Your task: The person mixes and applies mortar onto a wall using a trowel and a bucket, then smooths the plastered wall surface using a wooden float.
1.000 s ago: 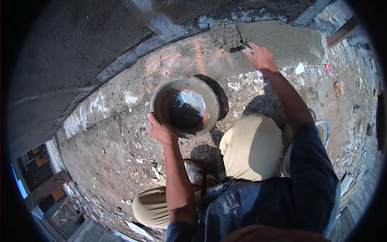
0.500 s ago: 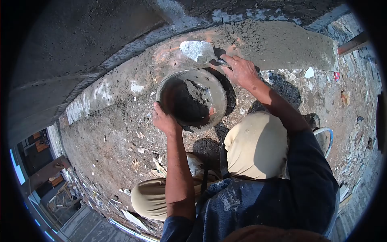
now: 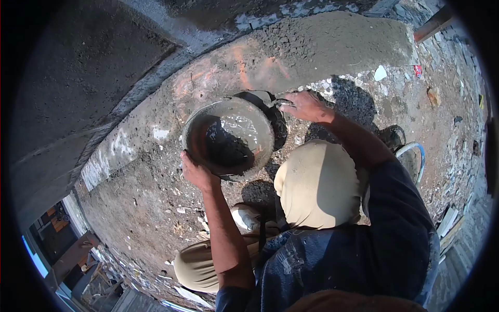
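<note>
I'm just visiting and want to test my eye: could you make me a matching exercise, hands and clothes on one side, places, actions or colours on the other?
1. Left hand
2. Right hand
3. Shirt
4. Trousers

A. Dark blue
B. Holding the trowel
C. Beige
D. At the basin's rim

Pairs: 1-D, 2-B, 3-A, 4-C

ground (image 3: 140,195) is rough dirt, kinda messy | pale rubble (image 3: 449,73) all over | white chunk (image 3: 380,73), red scrap (image 3: 418,70) near it | grey mortar layer (image 3: 343,44)
</note>
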The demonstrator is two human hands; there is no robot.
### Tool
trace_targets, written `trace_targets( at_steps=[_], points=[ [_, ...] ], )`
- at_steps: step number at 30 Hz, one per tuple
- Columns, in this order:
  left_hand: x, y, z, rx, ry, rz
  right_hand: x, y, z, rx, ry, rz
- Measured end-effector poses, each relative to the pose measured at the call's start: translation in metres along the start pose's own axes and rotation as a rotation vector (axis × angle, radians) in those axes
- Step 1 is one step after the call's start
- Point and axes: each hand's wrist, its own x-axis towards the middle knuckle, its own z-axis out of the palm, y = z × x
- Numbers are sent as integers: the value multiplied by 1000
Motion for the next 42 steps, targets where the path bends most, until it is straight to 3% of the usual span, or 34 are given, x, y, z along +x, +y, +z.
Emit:
trace_targets(
  at_steps=[3, 6, 9, 12, 16, 17, 20, 23, 26, 29, 31, 35, 37, 39, 41, 42],
  points=[
    [3, 0, -1, 24, 20, 16, -27, 66, 7, 37, 240, 5],
    [15, -19, -16, 78, -42, 56, -59, 87, -31, -17, 211, 223],
    [15, -18, -14, 148, -36, 118, -71, 118, -58, -311, 26, 161],
    [23, -35, -26, 318, -18, 261, -48, 131, -89, -282, 92, 255],
    [2, -5, -5, 223, -13, 150, 20, 120, -116, -265, 413, 336],
    [-3, 3, 1, 181, -6, 100, 27, 113, -118, -274, 408, 356],
    [-5, 5, -2, 492, 17, 206, 34, 95, -123, -283, 394, 409],
    [-4, 0, 0, 204, 22, 180, 28, 84, -117, -247, 405, 425],
    [18, -35, -15, 444, 102, 415, 20, 70, -121, -236, 413, 445],
    [1, -11, -6, 539, 81, 344, 8, 53, -126, -272, 454, 471],
    [0, -4, -4, 606, 65, 338, -3, 33, -135, -289, 462, 428],
    [1, -7, 2, 436, 80, 321, -19, -4, -130, -290, 456, 346],
    [2, -7, 4, 382, 82, 303, -31, -13, -99, -329, 621, 45],
    [5, -7, 5, 253, 71, 216, -49, -56, -84, -279, 444, 0],
    [8, -6, 5, 15, 50, 57, -54, -67, -58, -327, 440, -359],
    [7, -6, 4, 55, 45, 65, -47, -68, -48, -292, 449, -365]
  ],
)
